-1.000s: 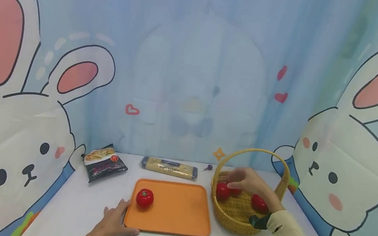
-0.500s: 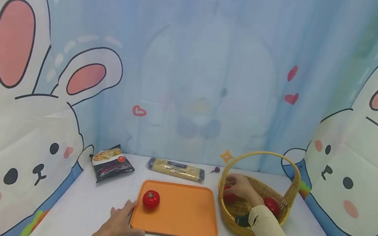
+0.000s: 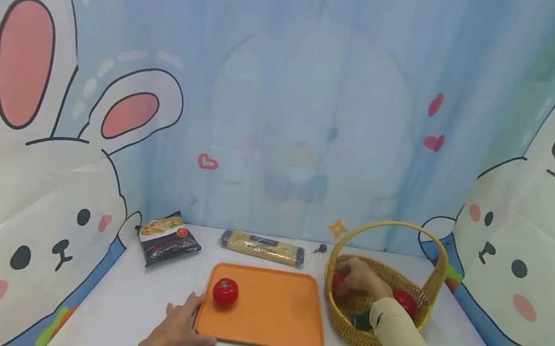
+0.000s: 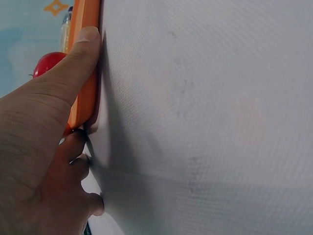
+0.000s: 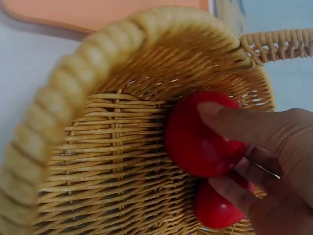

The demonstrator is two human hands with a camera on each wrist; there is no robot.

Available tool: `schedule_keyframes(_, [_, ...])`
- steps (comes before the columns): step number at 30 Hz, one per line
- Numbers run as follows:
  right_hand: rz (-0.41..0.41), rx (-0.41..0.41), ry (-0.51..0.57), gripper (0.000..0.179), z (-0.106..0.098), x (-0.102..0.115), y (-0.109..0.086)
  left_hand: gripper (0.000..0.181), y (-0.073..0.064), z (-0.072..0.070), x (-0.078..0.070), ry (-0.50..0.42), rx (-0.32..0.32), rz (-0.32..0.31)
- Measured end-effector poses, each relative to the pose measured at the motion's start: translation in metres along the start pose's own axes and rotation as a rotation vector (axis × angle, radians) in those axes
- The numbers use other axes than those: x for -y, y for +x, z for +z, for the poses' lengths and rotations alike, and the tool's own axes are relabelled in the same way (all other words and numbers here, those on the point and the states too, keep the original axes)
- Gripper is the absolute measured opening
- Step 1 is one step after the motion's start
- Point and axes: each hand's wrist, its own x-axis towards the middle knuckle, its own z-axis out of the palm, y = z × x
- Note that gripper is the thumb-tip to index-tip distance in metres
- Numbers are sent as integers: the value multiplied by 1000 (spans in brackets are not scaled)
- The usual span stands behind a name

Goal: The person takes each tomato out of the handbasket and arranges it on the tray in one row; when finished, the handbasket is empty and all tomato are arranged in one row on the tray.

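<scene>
The right hand (image 3: 360,277) is down inside the wicker basket (image 3: 412,322), its fingers (image 5: 230,122) curled over a red tomato (image 5: 198,134) that sits against the woven wall. A second tomato (image 5: 215,208) lies just below it, touching the first, and the lower fingers press between the two. In the head view a further tomato (image 3: 404,301) rests on the basket's far right side, apart from the hand.

The left hand (image 3: 180,328) lies flat with straight fingers against the near left corner of the orange tray (image 3: 270,316), thumb (image 4: 80,54) along its edge, holding nothing. One tomato (image 3: 225,292) already sits on the tray's left part.

To do the grasp well, the fingers probably need to wrap further around the upper tomato so it comes free of its neighbour rather than dragging it along; the skin looks smooth and rounded, so a pinch from the tips alone could slip. Lifting straight up first seems wise, since the basket rim (image 5: 73,78) is high and the arched handle (image 3: 390,230) crosses overhead.

Between the basket and the tray there is only a narrow strip of worktop (image 3: 137,300). The tray's middle and right part are bare. A dark snack packet (image 3: 169,237) and a spaghetti pack (image 3: 262,247) lie behind the tray, well apart from both hands.
</scene>
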Motion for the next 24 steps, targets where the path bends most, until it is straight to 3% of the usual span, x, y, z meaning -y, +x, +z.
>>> schedule_keyframes(10, [18, 41, -26, 51, 0, 0, -5, 107, 0, 1, 1, 6, -11, 38])
schedule_keyframes(18, [53, 53, 34, 63, -4, -13, -16, 108, -1, 0, 1, -3, -6, 69])
schedule_keyframes(24, [86, 43, 12, 63, -6, -18, -22, 106, -1, -1, -1, 11, -12, 54])
